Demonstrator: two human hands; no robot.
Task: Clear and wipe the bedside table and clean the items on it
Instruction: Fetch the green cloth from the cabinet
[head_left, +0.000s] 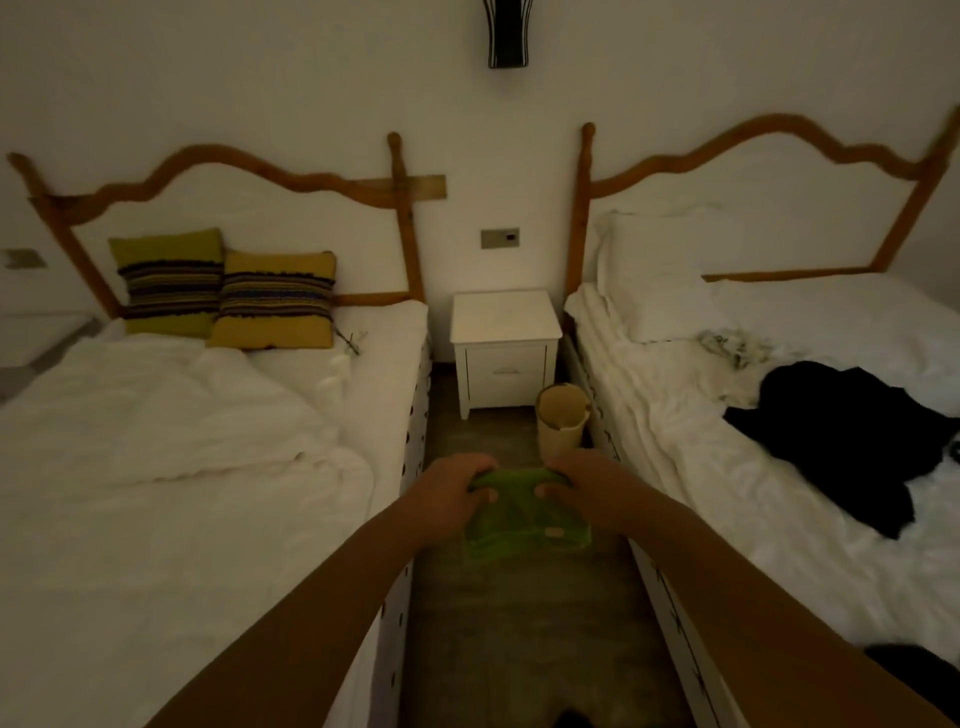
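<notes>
- Both bare forearms reach forward from the lower corners of the view and converge toward the centre.
- The left hand (451, 486) is closed on the left upper edge of a green cloth (524, 519), knuckles up, thumb on the near side.
- The right hand (576, 480) grips the cloth's right upper edge likewise, thumb tip pressed on the fabric.
- The hands sit level, slightly apart.

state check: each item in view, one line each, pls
green cloth: bunched, held by both hands
left hand: gripping cloth
right hand: gripping cloth
bedside table: top bare, drawers shut
bin: upright on floor
black garment: crumpled on right bed
striped cushions: propped against left headboard
</notes>
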